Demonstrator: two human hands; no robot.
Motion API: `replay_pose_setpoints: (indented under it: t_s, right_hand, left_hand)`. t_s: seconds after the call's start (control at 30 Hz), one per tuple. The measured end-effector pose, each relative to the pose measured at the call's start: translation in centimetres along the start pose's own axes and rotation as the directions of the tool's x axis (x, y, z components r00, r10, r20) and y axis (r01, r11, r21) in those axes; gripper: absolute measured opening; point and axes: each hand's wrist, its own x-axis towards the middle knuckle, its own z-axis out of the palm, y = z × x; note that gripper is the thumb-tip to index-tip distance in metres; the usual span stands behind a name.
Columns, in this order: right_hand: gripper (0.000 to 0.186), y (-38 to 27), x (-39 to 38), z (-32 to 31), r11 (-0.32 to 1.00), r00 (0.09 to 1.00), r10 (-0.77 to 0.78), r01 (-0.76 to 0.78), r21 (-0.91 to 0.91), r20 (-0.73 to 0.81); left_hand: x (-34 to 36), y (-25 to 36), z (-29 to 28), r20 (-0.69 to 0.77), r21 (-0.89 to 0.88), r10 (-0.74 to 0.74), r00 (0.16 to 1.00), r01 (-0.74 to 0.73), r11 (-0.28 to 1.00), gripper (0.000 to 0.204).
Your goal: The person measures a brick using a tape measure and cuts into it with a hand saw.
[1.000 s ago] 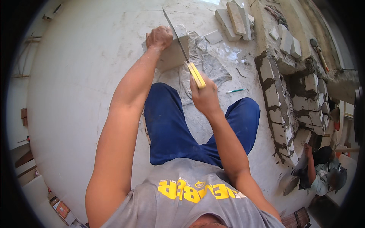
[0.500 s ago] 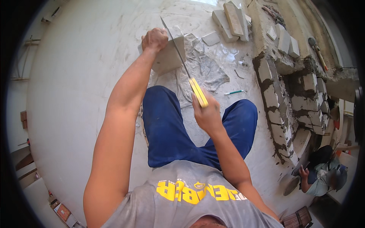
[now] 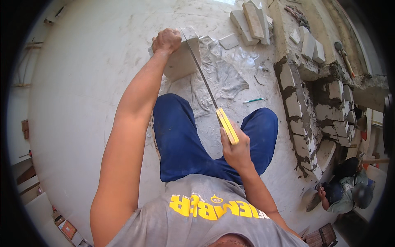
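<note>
My right hand (image 3: 238, 150) is wrapped round the yellow handle of a hand saw (image 3: 201, 72), in front of my right thigh. The saw's long dark blade slants up and left, its far end at the top of a pale grey block (image 3: 181, 64). My left hand (image 3: 166, 40) is closed over the block's upper left part, fingers bent and partly hidden, just left of the blade. Beneath and beside the block lies a crumpled, dusty grey cloth (image 3: 226, 78). A pen with a green barrel (image 3: 253, 100) rests on the floor to the right.
Several pale block pieces (image 3: 251, 22) lie at the upper right, beside a flat offcut (image 3: 228, 41). A low, mortared block wall (image 3: 294, 105) runs down the right, with a long-handled tool (image 3: 345, 57) on the ledge. Another person (image 3: 349, 191) is low at the right.
My right hand has drawn the saw back toward me and slightly right, so less blade extends past the block. My left hand stays on the block. The other person's arm has shifted slightly.
</note>
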Motion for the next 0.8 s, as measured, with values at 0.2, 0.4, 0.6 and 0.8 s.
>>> replay_pose_setpoints:
  t_s: [0.2,0.4,0.6,0.8]
  right_hand:
    - [0.023,2.7,14.6,4.6,0.993,0.994,0.043,-0.031,-0.114,0.101]
    - [0.016,0.7,5.4,3.1,0.999,0.998,0.033,-0.031,-0.032,0.045]
    - [0.021,1.8,8.7,2.8,0.995,0.994,0.041,-0.032,-0.089,0.098]
    - [0.025,2.9,11.4,6.2,0.996,0.997,0.008,-0.001,-0.091,0.076]
  left_hand:
    - [-1.5,2.9,0.7,-0.020,-0.028,0.102,0.995,-0.103,0.994,0.050]
    - [-0.3,-0.9,0.7,-0.023,-0.007,0.008,1.000,-0.008,1.000,0.049]
    - [-0.4,1.1,0.2,0.010,-0.029,0.040,0.999,-0.040,0.999,0.049]
    - [0.0,0.1,0.5,-0.034,-0.004,0.036,0.999,-0.036,0.999,0.049]
